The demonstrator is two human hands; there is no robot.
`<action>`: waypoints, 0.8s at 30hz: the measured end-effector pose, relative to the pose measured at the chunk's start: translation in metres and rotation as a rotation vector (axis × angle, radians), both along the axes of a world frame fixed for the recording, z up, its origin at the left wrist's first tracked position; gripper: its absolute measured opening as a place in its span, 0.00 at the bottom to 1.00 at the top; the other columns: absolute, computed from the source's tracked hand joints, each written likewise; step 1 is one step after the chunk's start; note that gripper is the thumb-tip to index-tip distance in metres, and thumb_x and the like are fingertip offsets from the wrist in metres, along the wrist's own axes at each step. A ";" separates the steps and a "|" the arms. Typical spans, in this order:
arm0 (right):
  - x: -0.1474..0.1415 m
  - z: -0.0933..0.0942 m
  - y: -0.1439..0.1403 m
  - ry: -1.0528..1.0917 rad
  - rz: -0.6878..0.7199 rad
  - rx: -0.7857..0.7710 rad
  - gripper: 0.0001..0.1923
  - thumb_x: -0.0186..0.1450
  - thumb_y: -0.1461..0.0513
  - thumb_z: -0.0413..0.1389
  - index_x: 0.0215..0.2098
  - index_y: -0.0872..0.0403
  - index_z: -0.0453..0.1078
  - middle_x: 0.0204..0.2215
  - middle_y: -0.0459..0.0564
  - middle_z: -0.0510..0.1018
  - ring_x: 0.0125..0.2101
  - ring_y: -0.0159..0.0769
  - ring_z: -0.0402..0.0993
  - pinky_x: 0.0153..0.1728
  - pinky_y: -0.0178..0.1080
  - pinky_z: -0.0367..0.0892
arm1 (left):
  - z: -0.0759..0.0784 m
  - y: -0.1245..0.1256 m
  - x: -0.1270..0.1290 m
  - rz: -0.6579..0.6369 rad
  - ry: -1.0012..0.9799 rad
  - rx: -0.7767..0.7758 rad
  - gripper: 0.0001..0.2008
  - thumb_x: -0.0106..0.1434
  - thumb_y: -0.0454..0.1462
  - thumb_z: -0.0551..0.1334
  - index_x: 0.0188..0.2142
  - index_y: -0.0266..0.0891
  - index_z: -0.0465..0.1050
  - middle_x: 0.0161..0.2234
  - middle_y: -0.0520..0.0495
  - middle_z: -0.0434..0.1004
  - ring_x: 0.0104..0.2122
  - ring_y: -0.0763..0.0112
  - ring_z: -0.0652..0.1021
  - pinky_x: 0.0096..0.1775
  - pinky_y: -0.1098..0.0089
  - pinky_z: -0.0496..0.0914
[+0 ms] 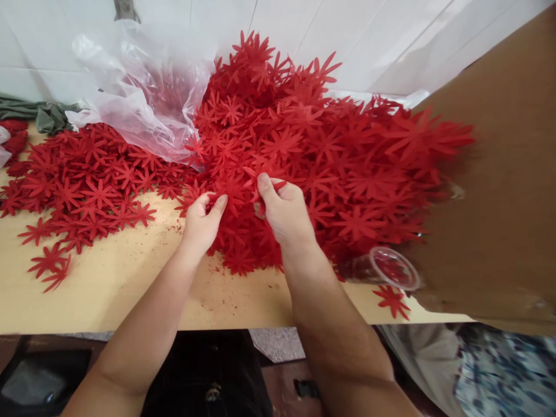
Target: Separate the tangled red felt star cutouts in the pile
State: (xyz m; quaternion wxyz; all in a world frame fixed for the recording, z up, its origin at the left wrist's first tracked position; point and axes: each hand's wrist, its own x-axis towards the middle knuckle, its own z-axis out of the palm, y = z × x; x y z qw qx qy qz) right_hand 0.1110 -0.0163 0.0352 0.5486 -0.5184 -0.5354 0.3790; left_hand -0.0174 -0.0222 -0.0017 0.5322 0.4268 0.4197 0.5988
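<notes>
A big heap of red fabric flower petals [356,174], each cut in a many-pointed star shape, covers the middle of the table. At its front edge my left hand [203,223] pinches a red flower piece between thumb and fingers. Just to the right, my right hand [282,205] is closed with the thumb on top, gripping another red flower piece [252,176] that sticks out past the fingertips. Where the held pieces end and the heap behind begins is hard to make out.
A smaller pile of red flower pieces [91,185] spreads at the left, under a clear plastic bag [143,110]. A clear plastic cup [393,269] lies on its side near a cardboard sheet [495,191] at right. The tiled wall [369,40] stands behind the table [243,304].
</notes>
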 end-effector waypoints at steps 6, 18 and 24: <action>0.001 0.001 -0.002 0.039 0.140 -0.012 0.17 0.48 0.50 0.63 0.25 0.52 0.65 0.20 0.43 0.69 0.18 0.25 0.59 0.19 0.34 0.59 | 0.003 -0.002 0.003 -0.006 0.000 -0.030 0.07 0.52 0.37 0.64 0.31 0.37 0.71 0.29 0.51 0.75 0.30 0.77 0.73 0.39 0.73 0.66; -0.005 0.001 -0.009 -0.172 0.290 0.006 0.21 0.51 0.47 0.60 0.33 0.54 0.69 0.31 0.46 0.75 0.33 0.30 0.70 0.39 0.36 0.66 | -0.003 -0.002 0.000 0.034 0.300 0.042 0.14 0.56 0.40 0.61 0.19 0.39 0.59 0.18 0.56 0.59 0.21 0.79 0.60 0.28 0.72 0.55; -0.009 0.001 -0.008 -0.143 0.314 0.010 0.14 0.54 0.53 0.59 0.29 0.56 0.70 0.28 0.47 0.75 0.31 0.30 0.70 0.38 0.37 0.66 | 0.000 -0.004 -0.001 0.018 0.346 0.049 0.20 0.57 0.48 0.58 0.19 0.39 0.54 0.17 0.56 0.54 0.20 0.78 0.57 0.26 0.72 0.53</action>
